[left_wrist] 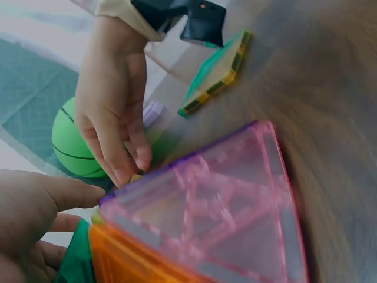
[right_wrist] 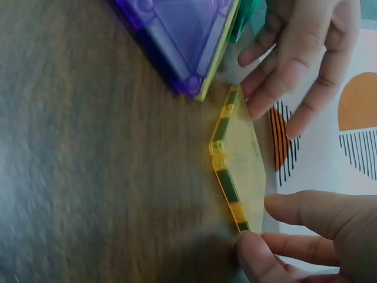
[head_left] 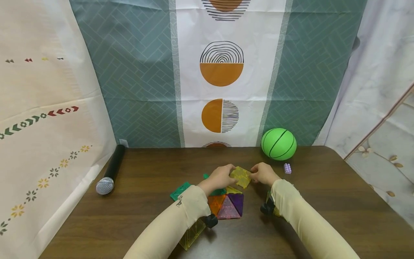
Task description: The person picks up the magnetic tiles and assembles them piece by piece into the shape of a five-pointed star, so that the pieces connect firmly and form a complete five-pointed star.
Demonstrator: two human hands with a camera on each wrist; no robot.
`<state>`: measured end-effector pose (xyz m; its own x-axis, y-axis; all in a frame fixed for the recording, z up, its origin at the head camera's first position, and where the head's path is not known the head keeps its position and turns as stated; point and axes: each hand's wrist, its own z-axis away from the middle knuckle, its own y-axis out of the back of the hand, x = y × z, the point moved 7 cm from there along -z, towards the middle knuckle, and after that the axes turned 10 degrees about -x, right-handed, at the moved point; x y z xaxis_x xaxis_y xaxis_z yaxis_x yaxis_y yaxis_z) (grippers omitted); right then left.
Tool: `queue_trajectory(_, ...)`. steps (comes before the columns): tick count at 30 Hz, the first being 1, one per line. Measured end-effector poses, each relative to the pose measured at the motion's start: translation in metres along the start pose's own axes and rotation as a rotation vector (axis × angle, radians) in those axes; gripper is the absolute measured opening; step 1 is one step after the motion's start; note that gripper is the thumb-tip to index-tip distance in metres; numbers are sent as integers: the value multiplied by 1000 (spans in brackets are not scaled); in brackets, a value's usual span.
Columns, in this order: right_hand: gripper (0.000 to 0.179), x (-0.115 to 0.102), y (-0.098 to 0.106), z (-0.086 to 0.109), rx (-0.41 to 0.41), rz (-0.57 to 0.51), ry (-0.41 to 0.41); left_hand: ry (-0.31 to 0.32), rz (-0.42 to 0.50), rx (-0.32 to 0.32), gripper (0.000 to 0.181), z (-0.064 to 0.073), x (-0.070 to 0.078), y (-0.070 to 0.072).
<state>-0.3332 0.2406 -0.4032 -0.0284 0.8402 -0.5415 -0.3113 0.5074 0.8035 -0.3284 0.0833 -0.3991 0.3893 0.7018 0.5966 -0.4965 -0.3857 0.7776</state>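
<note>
In the head view a translucent yellow square magnetic tile [head_left: 240, 177] lies between both hands. My right hand [head_left: 263, 174] pinches its near corner, thumb and finger on either side, as the right wrist view shows. My left hand [head_left: 219, 178] has its fingers spread, with fingertips at the tile's other end. Just in front of the left hand sits a raised shape of triangular magnetic tiles: pink [head_left: 228, 209], orange [head_left: 216, 203], purple [head_left: 237, 202], yellow [head_left: 233, 190] and green [right_wrist: 245, 19]. The left sleeve and hand hide part of it.
Another green tile [head_left: 179, 191] lies left of the shape. Yellow tile pieces [head_left: 192, 234] show under the left forearm, and a green-and-yellow piece [left_wrist: 215, 73] near the right wrist. A microphone [head_left: 110, 172], a green ball [head_left: 279, 144] and a lilac block [head_left: 287, 168] are on the brown table [head_left: 142, 180].
</note>
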Motion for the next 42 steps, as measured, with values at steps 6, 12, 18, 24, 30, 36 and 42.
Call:
queue_trajectory(6, 30, 0, -3, 1, 18, -87, -13, 28, 156, 3, 45, -4, 1, -1)
queue_trajectory(12, 27, 7, -6, 1, 19, -218, -16, 69, 337, 60, 41, -6, -2, 0)
queue_trajectory(18, 22, 14, -6, 4, 49, -355, 10, 58, 440, 117, 36, -5, -3, 4)
queue_trajectory(24, 22, 17, -7, 8, 63, -465, 43, 61, 456, 149, 34, -6, -7, 7)
queue_trajectory(30, 30, 17, -5, 11, 47, -590, 91, 27, 476, 211, 31, -8, -9, 14)
queue_trajectory(36, 34, 16, -3, 15, 16, -685, 118, -4, 491, 261, 27, -7, -10, 21)
queue_trajectory(42, 35, 10, -5, 20, -8, -765, 160, -31, 513, 284, 22, -4, -9, 25)
